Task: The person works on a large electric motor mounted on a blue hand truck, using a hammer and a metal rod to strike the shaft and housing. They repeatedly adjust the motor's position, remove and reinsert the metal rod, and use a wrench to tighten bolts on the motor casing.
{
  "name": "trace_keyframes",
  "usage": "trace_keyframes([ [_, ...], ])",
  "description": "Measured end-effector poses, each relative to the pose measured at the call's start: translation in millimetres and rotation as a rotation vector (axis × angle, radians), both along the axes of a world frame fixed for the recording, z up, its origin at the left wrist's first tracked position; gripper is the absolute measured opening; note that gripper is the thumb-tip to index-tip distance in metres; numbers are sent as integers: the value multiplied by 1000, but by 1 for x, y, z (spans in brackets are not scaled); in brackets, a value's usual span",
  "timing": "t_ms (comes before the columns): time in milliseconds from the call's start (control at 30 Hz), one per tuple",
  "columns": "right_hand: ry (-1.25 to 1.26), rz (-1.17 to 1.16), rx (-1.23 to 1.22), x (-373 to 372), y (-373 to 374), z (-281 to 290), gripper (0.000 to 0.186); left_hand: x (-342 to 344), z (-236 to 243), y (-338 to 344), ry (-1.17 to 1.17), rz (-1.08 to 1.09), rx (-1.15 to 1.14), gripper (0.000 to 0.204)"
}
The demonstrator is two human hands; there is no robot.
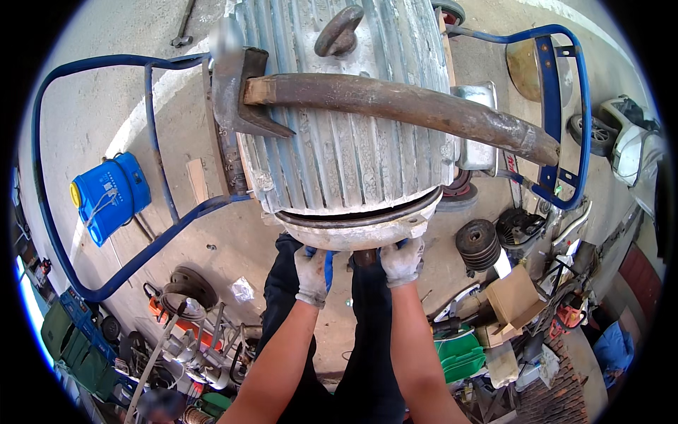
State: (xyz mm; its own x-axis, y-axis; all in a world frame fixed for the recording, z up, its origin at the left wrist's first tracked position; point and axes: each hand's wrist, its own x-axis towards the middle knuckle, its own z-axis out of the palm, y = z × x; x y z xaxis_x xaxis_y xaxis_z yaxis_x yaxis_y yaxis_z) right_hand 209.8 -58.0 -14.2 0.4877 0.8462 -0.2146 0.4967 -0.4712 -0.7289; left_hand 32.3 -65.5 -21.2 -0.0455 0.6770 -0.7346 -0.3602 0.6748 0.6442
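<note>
A large grey electric motor (pixel 318 169) with a ribbed housing is in front of me. Its round end cover (pixel 339 237) sits at the near end, with a dark gap between it and the housing. A stub of shaft (pixel 364 257) pokes out below the cover. My left hand (pixel 311 272), in a white and blue glove, grips the cover's lower edge left of the shaft. My gloved right hand (pixel 402 261) holds the same edge on the right. The cover hides most fingertips. Across the motor's top lies a hammer (pixel 402 106) with a thick wooden handle, near a lifting eye (pixel 340 32).
A blue tubular frame (pixel 152 141) extends on both sides of the motor. A blue tank (pixel 113 194) stands on the left. Grooved pulley (pixel 477 244), cardboard box (pixel 512 300) and green container (pixel 459 357) are at right. Wheel rims and metal parts (pixel 194 286) lie at lower left.
</note>
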Motion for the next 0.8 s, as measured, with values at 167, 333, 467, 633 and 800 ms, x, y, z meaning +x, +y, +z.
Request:
trace_keyframes([
  [167, 70, 9, -101, 8, 2, 9, 42, -14, 24, 28, -239, -134, -249, 38],
  [333, 18, -135, -104, 41, -54, 49, 53, -26, 122, 70, 303, -1044, 70, 35],
  [467, -86, -481, -63, 56, -136, 51, 29, 16, 183, 150, 468, -1301, 770, 38],
  [633, 628, -1460, 44, 14, -255, -8, 23, 85, 161, 209, 962, -1999, 1636, 71],
  [800, 743, -1860, 355, -53, -371, -64, 30, 82, 148, 224, 1064, -2098, 1806, 74],
])
